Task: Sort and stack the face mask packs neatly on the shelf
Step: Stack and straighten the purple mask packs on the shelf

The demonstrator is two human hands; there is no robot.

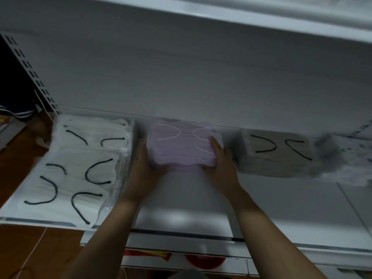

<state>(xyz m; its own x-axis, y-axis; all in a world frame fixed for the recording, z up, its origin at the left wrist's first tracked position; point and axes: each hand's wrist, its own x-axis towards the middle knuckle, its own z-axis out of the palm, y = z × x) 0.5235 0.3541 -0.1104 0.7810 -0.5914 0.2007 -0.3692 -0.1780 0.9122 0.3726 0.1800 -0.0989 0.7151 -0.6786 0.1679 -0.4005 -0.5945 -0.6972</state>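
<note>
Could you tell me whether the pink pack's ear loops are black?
No, the pink pack has white loops lying across its top.

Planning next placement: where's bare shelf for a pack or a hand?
Free: front of shelf, before pink pack and beige pack. Crowded: back row; left hand, right hand fill gaps beside pink pack; white packs cover left end.
</note>
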